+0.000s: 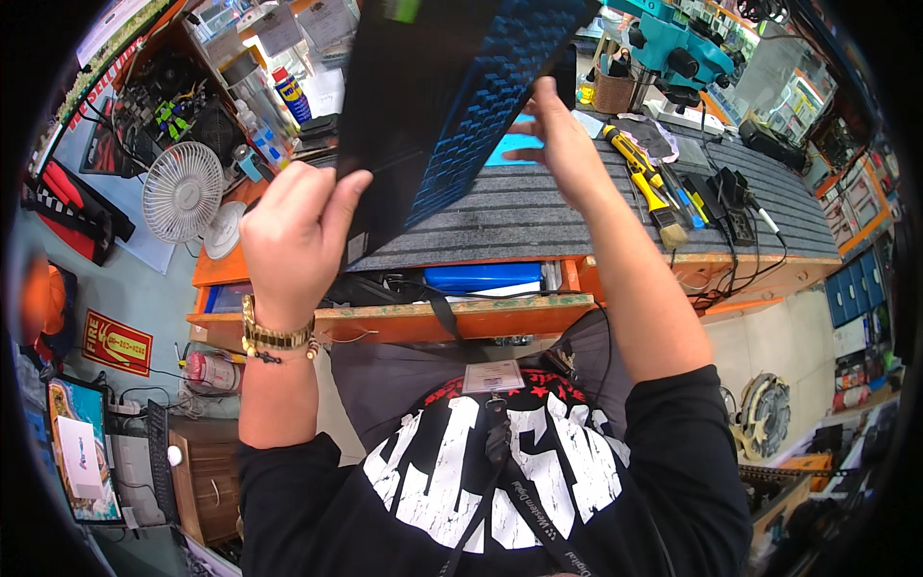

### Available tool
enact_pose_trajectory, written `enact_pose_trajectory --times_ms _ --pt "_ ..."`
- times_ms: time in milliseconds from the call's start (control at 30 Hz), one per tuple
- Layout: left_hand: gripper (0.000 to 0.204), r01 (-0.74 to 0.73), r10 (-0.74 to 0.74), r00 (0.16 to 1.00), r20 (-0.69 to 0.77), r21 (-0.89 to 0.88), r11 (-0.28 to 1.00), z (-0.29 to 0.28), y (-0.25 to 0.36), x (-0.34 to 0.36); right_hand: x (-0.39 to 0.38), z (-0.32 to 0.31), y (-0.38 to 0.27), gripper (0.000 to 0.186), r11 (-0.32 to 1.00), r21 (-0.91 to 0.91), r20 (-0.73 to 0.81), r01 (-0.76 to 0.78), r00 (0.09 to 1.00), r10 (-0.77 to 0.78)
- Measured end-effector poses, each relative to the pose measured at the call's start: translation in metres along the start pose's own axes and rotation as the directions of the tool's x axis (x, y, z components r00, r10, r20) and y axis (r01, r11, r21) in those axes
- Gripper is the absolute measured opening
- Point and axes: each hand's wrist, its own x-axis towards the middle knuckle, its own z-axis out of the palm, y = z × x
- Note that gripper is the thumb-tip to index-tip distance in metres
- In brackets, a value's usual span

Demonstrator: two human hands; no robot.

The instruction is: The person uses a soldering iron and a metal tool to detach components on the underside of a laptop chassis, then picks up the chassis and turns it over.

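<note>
A dark laptop [385,125] with blue-looking keys is held up on edge and tilted above the bench. My left hand [293,226] is closed round its lower left edge, thumb on the near side. At the keyboard side, my right hand [567,144] meets the laptop's right edge, with its thumb up and some fingers stretched out beyond it. The far side of the laptop is hidden. Below it lies a grey ribbed mat [519,216] on the bench, and an orange drawer [461,317] stands pulled out, holding a blue box [481,278] and cables.
A white fan [183,192] stands at the left, near a blue spray can [291,94]. Right of my right hand lie a yellow screwdriver [625,144], a brush [663,216] and black cables [735,207]. A teal microscope [683,48] rises at the back right.
</note>
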Motion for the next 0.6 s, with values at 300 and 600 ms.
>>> enact_pose_trajectory --times_ms 300,600 --pt "0.034 -0.172 0.172 0.961 0.217 -0.017 0.985 -0.008 0.046 -0.016 -0.046 -0.008 0.051 0.107 0.778 0.621 0.013 -0.092 0.994 0.107" --pt "0.034 -0.186 0.249 0.913 0.323 -0.216 0.959 0.012 0.089 -0.044 -0.176 -0.086 0.010 0.106 0.619 0.750 0.110 -0.234 0.967 0.232"
